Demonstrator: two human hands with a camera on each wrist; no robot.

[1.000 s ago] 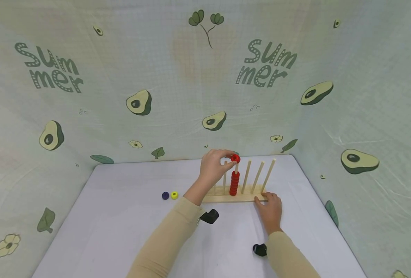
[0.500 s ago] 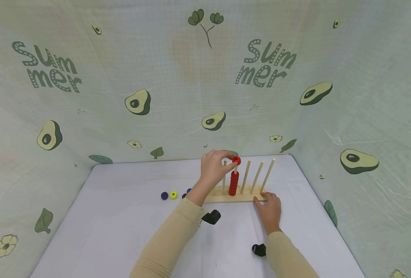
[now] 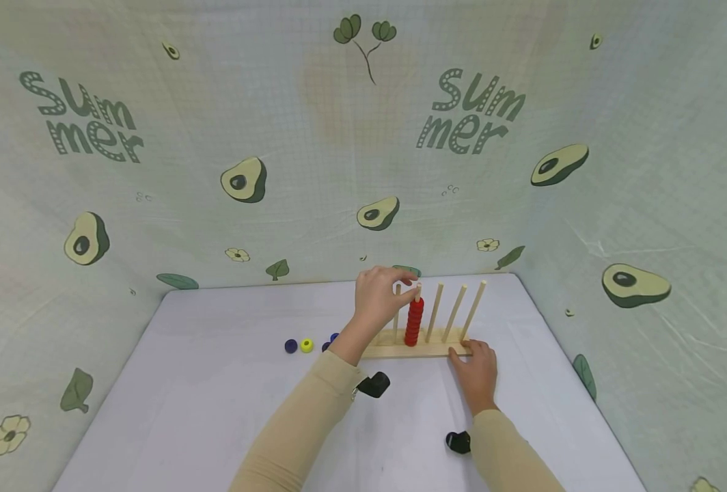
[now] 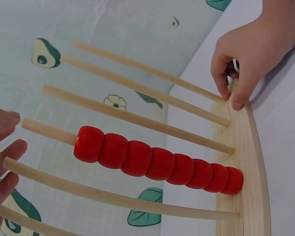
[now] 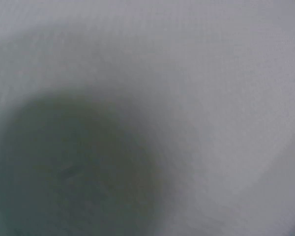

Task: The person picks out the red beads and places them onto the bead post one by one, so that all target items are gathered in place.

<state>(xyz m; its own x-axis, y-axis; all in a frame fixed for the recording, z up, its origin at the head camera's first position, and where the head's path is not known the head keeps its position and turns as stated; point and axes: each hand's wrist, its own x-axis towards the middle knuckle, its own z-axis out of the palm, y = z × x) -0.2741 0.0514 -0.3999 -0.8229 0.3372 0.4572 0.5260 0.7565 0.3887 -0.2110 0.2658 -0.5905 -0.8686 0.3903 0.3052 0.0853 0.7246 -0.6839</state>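
A wooden peg abacus stands on the table, its base (image 3: 415, 351) running left to right under several upright pegs (image 3: 435, 312). One peg bears a stack of several red beads (image 4: 162, 164), with its bare tip sticking out above them. Beside that tip is my left hand (image 3: 376, 297), fingers parted and no bead between them; in the left wrist view its fingers (image 4: 6, 183) lie close to the peg ends. My right hand (image 3: 477, 373) grips the base's right end between thumb and fingers. The right wrist view is a blur showing neither hand nor abacus.
Left of the abacus lie a dark blue bead (image 3: 291, 346) and a yellow bead (image 3: 307, 346). Further blue beads (image 3: 335, 337) are partly hidden by my left wrist. A printed cloth wall (image 3: 314, 225) rises behind the table and at both sides.
The red bead that my left fingers pinched at the peg's tip has dropped onto the stack, now taller. Those fingers have let go. My right hand has stayed on the base.
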